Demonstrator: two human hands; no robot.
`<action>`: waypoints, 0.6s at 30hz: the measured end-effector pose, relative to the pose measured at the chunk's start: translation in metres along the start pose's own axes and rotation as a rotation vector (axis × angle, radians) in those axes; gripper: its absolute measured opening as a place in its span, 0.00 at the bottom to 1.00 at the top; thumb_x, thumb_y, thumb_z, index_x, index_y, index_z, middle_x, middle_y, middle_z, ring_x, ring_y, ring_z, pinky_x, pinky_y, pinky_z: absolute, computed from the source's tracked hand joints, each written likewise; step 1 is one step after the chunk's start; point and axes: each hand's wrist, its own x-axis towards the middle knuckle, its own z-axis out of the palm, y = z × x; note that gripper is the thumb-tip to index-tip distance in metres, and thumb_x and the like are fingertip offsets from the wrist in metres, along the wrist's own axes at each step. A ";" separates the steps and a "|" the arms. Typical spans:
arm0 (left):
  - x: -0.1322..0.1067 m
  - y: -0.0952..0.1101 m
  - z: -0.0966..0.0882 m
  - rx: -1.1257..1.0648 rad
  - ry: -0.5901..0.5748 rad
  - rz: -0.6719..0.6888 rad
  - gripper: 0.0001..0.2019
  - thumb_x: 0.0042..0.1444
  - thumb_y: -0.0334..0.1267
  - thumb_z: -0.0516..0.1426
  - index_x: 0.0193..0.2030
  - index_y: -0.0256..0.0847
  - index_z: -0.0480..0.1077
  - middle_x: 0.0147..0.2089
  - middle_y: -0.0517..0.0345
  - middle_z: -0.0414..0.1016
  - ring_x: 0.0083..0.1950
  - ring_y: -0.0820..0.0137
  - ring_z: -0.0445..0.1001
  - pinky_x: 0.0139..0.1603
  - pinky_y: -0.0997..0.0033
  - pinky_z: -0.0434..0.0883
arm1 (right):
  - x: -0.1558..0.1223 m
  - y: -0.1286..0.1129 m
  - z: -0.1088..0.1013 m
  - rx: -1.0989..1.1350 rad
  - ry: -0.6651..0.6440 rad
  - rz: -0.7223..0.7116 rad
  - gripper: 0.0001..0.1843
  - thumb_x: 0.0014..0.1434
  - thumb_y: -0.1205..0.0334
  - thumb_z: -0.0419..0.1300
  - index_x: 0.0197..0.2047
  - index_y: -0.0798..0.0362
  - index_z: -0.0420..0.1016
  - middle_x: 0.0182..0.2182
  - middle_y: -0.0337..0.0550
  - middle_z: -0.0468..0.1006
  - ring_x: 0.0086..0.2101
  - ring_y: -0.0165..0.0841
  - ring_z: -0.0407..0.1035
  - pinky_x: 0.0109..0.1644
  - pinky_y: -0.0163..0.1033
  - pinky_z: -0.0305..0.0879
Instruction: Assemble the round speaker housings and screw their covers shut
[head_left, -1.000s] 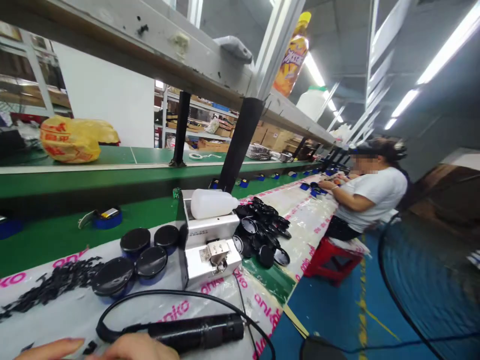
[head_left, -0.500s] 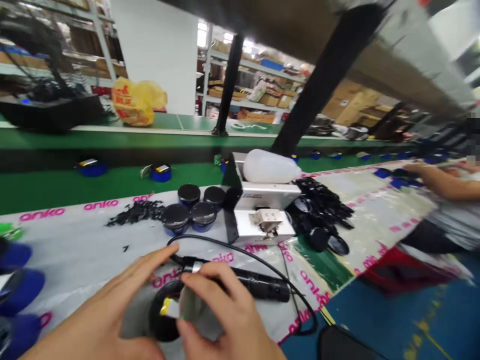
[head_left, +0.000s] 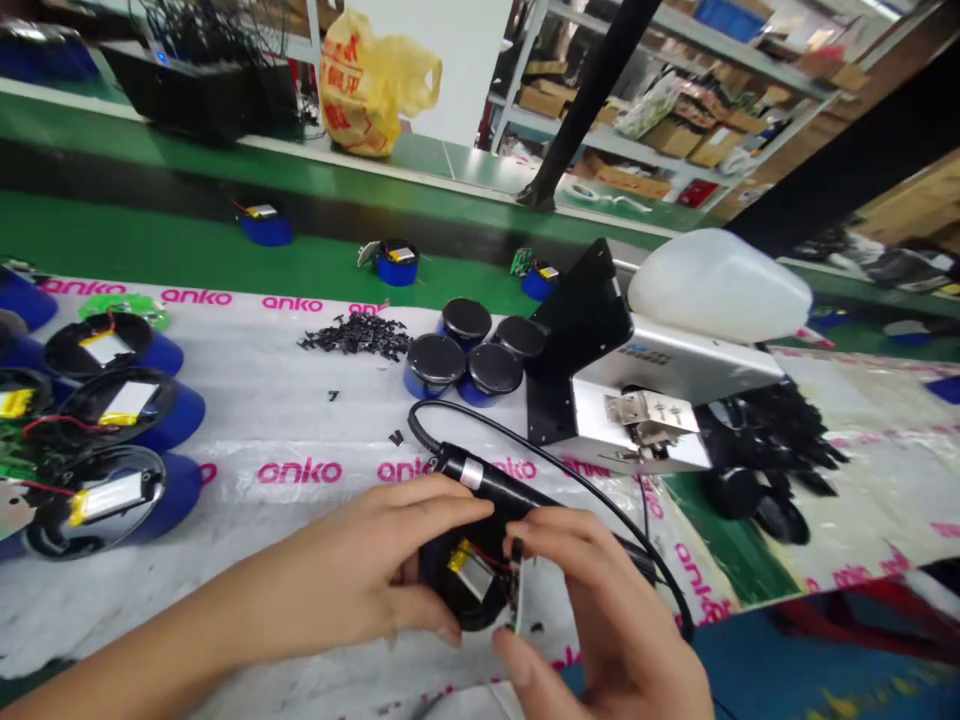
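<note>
My left hand (head_left: 360, 575) curls round a small black round housing (head_left: 465, 590) with a silver battery and yellow tape inside, held just above the white plastic sheet. My right hand (head_left: 600, 610) pinches a thin dark circuit board (head_left: 516, 590) upright at the housing's right edge. Just behind both hands lies a black electric screwdriver (head_left: 487, 480) with its cable looping away.
A metal screw feeder (head_left: 645, 390) with a white bottle (head_left: 720, 285) on top stands right of centre. Three capped blue units (head_left: 465, 350) and a heap of black parts (head_left: 356, 335) sit behind. Open blue units (head_left: 112, 490) line the left. The green conveyor (head_left: 150, 240) carries more.
The view has swung down and left, from the co-worker down to the bench. Both my hands have come into view holding the black housing, and the board now stands at its edge.
</note>
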 end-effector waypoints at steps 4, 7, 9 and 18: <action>0.001 0.001 0.009 -0.083 -0.020 -0.063 0.31 0.51 0.34 0.69 0.61 0.64 0.72 0.64 0.63 0.69 0.38 0.73 0.78 0.33 0.81 0.74 | -0.022 0.014 -0.010 -0.094 -0.007 0.041 0.20 0.59 0.58 0.66 0.55 0.48 0.75 0.52 0.55 0.76 0.53 0.45 0.74 0.51 0.42 0.77; -0.002 0.007 0.013 -0.055 0.018 -0.138 0.28 0.46 0.37 0.72 0.55 0.54 0.74 0.60 0.60 0.72 0.32 0.74 0.75 0.28 0.80 0.72 | -0.034 0.019 -0.009 -0.081 -0.017 0.057 0.21 0.59 0.58 0.66 0.56 0.49 0.75 0.53 0.57 0.76 0.53 0.47 0.75 0.49 0.43 0.79; -0.003 0.011 0.012 -0.057 0.020 -0.242 0.28 0.45 0.37 0.72 0.54 0.51 0.73 0.52 0.59 0.76 0.27 0.73 0.73 0.25 0.79 0.70 | -0.035 0.018 -0.006 -0.045 -0.037 0.055 0.22 0.61 0.57 0.65 0.57 0.48 0.73 0.53 0.56 0.75 0.52 0.46 0.75 0.50 0.44 0.79; -0.015 0.011 0.004 -0.103 0.289 -0.037 0.32 0.29 0.47 0.78 0.47 0.61 0.83 0.43 0.59 0.81 0.28 0.67 0.72 0.27 0.73 0.72 | 0.009 -0.013 0.007 -0.171 -0.133 -0.154 0.27 0.59 0.64 0.63 0.62 0.47 0.68 0.49 0.47 0.76 0.45 0.34 0.78 0.45 0.30 0.78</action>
